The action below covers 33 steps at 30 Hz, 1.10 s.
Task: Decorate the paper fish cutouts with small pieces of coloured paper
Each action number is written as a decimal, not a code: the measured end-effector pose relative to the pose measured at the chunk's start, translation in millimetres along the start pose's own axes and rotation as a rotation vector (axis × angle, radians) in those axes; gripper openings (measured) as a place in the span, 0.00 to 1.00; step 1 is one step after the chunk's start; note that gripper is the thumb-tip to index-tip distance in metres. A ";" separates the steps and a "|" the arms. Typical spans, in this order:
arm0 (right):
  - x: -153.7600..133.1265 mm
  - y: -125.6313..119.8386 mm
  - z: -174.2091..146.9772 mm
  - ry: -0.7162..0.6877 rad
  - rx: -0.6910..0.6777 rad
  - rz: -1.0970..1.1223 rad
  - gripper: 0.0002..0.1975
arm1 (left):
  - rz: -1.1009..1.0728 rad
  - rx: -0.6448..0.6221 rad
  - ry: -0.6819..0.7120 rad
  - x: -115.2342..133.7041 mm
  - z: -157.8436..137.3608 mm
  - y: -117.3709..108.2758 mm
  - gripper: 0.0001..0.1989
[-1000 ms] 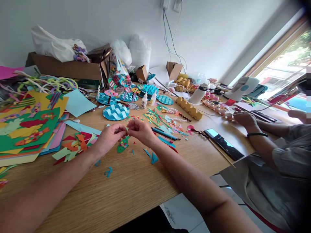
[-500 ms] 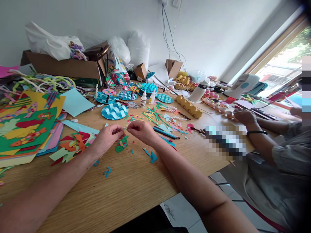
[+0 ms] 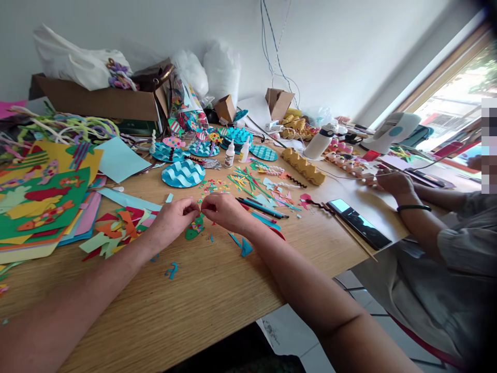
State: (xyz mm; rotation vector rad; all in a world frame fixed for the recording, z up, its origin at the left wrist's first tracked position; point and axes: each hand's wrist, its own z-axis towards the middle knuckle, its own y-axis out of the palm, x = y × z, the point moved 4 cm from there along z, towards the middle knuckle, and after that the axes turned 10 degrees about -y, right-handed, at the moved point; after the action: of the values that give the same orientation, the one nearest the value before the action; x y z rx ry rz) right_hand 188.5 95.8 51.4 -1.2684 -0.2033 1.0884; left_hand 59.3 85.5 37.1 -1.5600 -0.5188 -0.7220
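Note:
My left hand (image 3: 177, 216) and my right hand (image 3: 222, 210) meet fingertip to fingertip over the table, both pinched closed. Whatever sits between the fingers is too small to make out. Just beneath them lies a green paper fish (image 3: 194, 228) with coloured bits on it, partly covered by my fingers. Small coloured paper bits (image 3: 213, 187) are scattered behind my hands. Blue paper scraps (image 3: 246, 247) lie by my right wrist, and a curled blue scrap (image 3: 171, 270) rests nearer to me.
Left are coloured paper scraps (image 3: 116, 228) and stacked sheets (image 3: 83, 223). Behind stand a blue wavy disc (image 3: 183, 175) and two glue bottles (image 3: 230, 155). Pens (image 3: 267, 208) lie beside my right forearm. Further right are a phone (image 3: 359, 224), a stick (image 3: 357, 241) and another person's hand (image 3: 396, 184).
My fingertips have drawn slightly closer together above the green fish. The view has shifted a little. The other person's hand stays near the right side of the table.

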 end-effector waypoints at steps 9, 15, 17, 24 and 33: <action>6.3 5.5 -0.4 0.096 -0.101 0.084 0.06 | 0.045 0.006 -0.019 -3.5 -5.0 -7.3 0.07; 4.9 15.5 -0.5 0.148 -0.207 0.100 0.07 | 0.221 0.004 0.058 -11.2 -19.8 -5.5 0.05; 0.3 15.8 0.4 0.176 -0.246 0.064 0.07 | 0.253 0.015 0.120 -12.7 -22.1 -1.7 0.05; -1.9 21.7 0.5 0.255 -0.268 -0.012 0.09 | 0.286 0.022 0.258 -16.3 -21.7 7.9 0.05; 2.4 30.3 1.4 0.238 -0.261 -0.083 0.10 | 0.264 0.032 0.241 -20.3 -21.3 7.1 0.05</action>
State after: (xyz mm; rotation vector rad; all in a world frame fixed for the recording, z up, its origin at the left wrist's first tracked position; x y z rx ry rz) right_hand 172.5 95.5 25.5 -1.5972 -0.2202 0.8499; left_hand 47.0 65.3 18.3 -1.4526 -0.1417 -0.6825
